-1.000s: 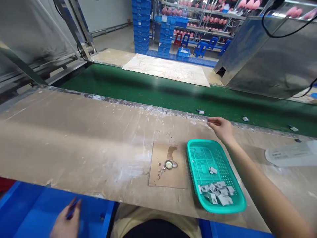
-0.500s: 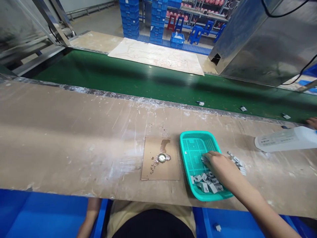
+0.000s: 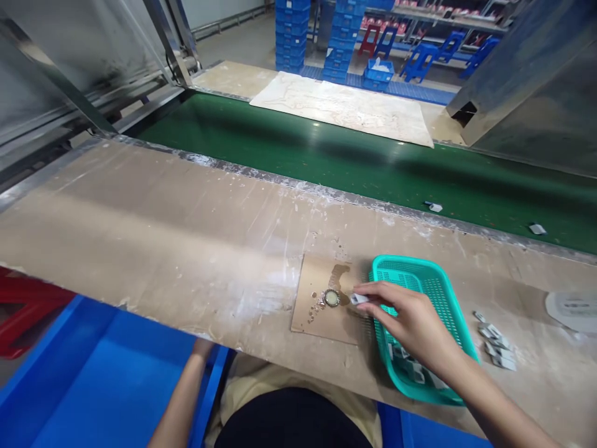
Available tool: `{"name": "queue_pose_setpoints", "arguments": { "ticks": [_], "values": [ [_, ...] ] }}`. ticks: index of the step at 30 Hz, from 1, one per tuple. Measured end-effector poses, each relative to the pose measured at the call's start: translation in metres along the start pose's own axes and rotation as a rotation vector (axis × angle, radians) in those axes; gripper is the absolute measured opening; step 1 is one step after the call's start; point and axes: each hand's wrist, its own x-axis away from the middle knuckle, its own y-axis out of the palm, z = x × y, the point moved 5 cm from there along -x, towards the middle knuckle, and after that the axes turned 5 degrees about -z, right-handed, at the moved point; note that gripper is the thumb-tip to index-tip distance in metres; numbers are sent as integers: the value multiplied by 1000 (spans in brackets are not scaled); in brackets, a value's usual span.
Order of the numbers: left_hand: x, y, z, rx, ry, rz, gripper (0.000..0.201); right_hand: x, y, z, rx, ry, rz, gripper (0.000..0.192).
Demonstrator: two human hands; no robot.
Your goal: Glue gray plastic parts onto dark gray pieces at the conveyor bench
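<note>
My right hand (image 3: pixel 410 323) reaches left over the teal plastic basket (image 3: pixel 429 283) and pinches a small grey-white piece (image 3: pixel 358 299) at its fingertips. The piece hangs just right of a small round cap (image 3: pixel 331 298) that sits in a wet stain on a cardboard square (image 3: pixel 321 311). More grey pieces (image 3: pixel 410 367) lie in the basket's near end, partly hidden by my hand. Only my left forearm (image 3: pixel 180 398) shows, going down under the worktable edge; the left hand itself is hidden.
A loose pile of grey pieces (image 3: pixel 494 342) lies on the worktable right of the basket, near a white bottle (image 3: pixel 571 310). A green conveyor belt (image 3: pixel 326 162) carries two pieces (image 3: pixel 435 207). Blue bins (image 3: pixel 93 386) sit below the table.
My right hand went from the belt edge into the basket, picked up a grey piece, and now carries it left toward the round cap. My left hand dropped out of sight.
</note>
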Motion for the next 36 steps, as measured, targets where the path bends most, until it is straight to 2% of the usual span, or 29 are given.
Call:
{"name": "queue_pose_setpoints", "arguments": {
  "ticks": [3,6,11,14,17,20,22,26,28,32,36],
  "values": [
    [17,-9,9,32,-16,-10,24,-11,20,-7,120,-166,-3,21],
    [44,-23,13,56,-99,-100,35,-13,35,-1,190,-182,-75,22],
    [90,-44,17,202,-259,-253,47,-12,39,4,237,-185,-65,21],
    [106,-46,26,279,-257,-292,48,-13,42,5,263,-203,-56,21],
    [119,-37,43,319,-223,-359,45,-13,43,5,263,-222,-35,22],
    [133,-20,66,404,-204,-397,44,-12,37,3,183,-201,-27,21],
    [143,-1,83,463,-182,-428,39,-12,30,1,93,-133,-15,18],
    [158,59,114,579,-151,-610,29,-7,20,-7,-256,97,-16,18],
    [161,91,126,638,-107,-663,27,-2,19,-13,-443,173,-16,21],
    [165,140,141,741,-59,-634,33,8,21,-28,-582,218,-6,20],
    [171,160,148,762,-38,-646,35,13,23,-34,-595,227,-28,19]
  ]
}}
